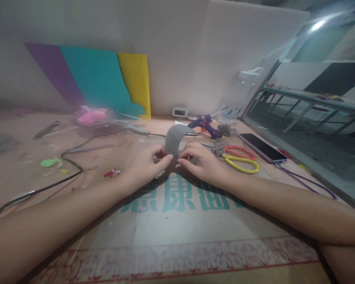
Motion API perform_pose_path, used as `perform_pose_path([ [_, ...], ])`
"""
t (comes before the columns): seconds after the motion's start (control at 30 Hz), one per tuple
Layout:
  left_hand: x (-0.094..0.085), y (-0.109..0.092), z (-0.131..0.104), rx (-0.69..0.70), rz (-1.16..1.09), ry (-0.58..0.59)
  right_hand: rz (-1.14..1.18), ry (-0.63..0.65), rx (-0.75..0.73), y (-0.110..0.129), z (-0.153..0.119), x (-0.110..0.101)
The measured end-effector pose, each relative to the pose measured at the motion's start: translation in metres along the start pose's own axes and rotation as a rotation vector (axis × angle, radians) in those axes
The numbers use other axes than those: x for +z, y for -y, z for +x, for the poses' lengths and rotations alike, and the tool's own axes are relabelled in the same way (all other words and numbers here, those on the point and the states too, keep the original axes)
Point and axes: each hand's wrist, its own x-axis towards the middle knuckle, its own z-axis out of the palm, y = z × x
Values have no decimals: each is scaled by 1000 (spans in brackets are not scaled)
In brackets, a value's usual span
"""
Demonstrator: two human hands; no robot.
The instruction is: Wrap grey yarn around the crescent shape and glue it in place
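A grey crescent shape (173, 141), its surface looking wound with yarn, stands upright between my two hands above the cardboard. My left hand (154, 159) pinches its lower left side between thumb and fingers. On the other side my right hand (197, 157) is closed, thumb against fingertips, at the crescent's lower end. Whether a loose strand runs between the right fingertips is too small to see. Just right of the right hand lie scissors (241, 159) with one orange and one yellow handle, and a tangle of grey yarn (219, 147) rests against them.
Behind the crescent lie a purple glue gun (205, 124) and a small white digital clock (180, 112). A phone (263, 148) with a strap lies right, near a clear bottle (236, 96). Coloured sheets (97, 79) lean on the wall. A black cable (47, 184) crosses the left side.
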Motion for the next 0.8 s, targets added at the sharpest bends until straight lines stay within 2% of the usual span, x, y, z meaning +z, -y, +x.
perform_pose_path([
  [0.23,0,0,1,-1,-16,8,-21,38,1,0,0,0],
  [0.43,-1,-1,1,-43,-61,46,-12,58,143,1,1,2],
  [0.6,-1,0,2,-125,-171,48,36,-4,267,-1,2,-1],
  [0.8,0,5,4,-136,-203,18,75,-79,261,-4,1,-6],
])
